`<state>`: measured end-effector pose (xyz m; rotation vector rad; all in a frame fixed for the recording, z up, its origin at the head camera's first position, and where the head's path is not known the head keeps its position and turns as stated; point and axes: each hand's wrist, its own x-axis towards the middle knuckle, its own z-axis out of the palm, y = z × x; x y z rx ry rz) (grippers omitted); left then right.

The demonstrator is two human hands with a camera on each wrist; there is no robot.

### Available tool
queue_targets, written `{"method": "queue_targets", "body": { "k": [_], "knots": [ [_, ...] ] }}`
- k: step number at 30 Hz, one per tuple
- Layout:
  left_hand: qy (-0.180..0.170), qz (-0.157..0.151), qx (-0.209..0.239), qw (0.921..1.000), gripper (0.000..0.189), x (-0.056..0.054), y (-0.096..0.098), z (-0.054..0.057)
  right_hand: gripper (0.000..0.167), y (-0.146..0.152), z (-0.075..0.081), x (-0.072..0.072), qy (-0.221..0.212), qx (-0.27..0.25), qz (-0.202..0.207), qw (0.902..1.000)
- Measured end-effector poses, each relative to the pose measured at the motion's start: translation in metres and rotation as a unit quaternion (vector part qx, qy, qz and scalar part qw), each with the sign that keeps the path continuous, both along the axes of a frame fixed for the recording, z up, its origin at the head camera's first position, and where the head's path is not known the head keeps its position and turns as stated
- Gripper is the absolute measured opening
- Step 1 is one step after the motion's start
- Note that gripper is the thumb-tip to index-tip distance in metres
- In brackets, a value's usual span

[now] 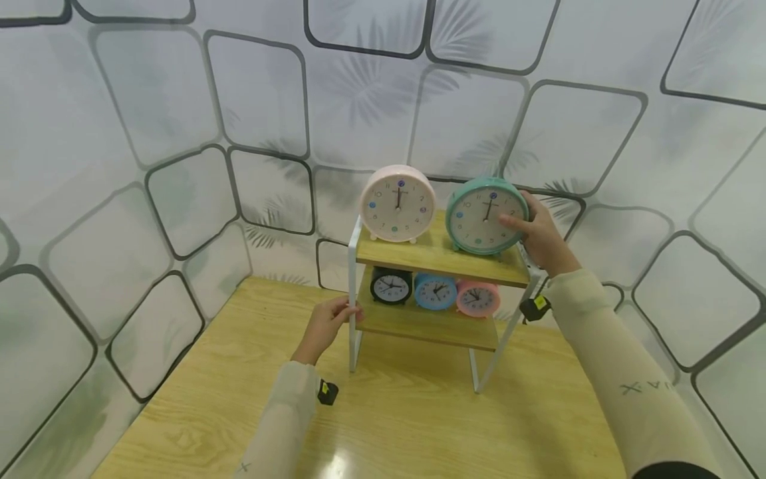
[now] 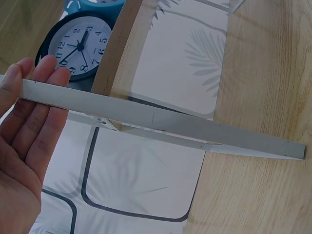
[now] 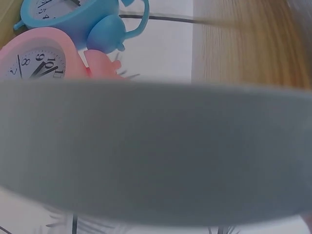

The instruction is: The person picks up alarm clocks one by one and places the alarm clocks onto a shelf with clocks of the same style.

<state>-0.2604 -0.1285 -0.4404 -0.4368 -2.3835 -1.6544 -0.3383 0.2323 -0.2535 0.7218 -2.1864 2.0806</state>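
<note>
My right hand (image 1: 541, 239) grips a round teal clock (image 1: 473, 233) by its right side, thumb over its face. The clock is at the right end of the upper board (image 1: 419, 254) of a small two-tier shelf. A pale pink clock (image 1: 385, 213) stands to its left on the same board. Lower down, my left hand (image 1: 322, 327) holds the shelf's white metal leg (image 2: 161, 117) between thumb and fingers. In the right wrist view a blurred pale bar (image 3: 156, 151) covers the middle, and the right hand is mostly hidden.
On the lower board (image 1: 413, 326) sit three smaller alarm clocks: a black one (image 1: 391, 286), a blue one (image 1: 435, 293) and a pink one (image 1: 479, 301). The shelf stands on a wood-grain table (image 1: 239, 372). Patterned wall covering (image 1: 371, 100) rises behind and at both sides.
</note>
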Motion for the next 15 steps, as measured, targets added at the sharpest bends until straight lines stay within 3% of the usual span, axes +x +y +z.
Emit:
{"method": "queue_targets", "body": {
  "k": [2,15],
  "knots": [
    [0.009,0.002,-0.001,1.0,0.021,-0.0059,-0.001,-0.0085,0.037,0.0004,0.0002,-0.0004,0.002,0.006,-0.001,1.0],
    [-0.006,-0.003,0.013,0.9999,0.02,-0.0065,-0.0014,-0.0086,0.039,0.002,-0.0011,-0.0017,-0.005,0.021,0.0,0.9998]
  ]
}}
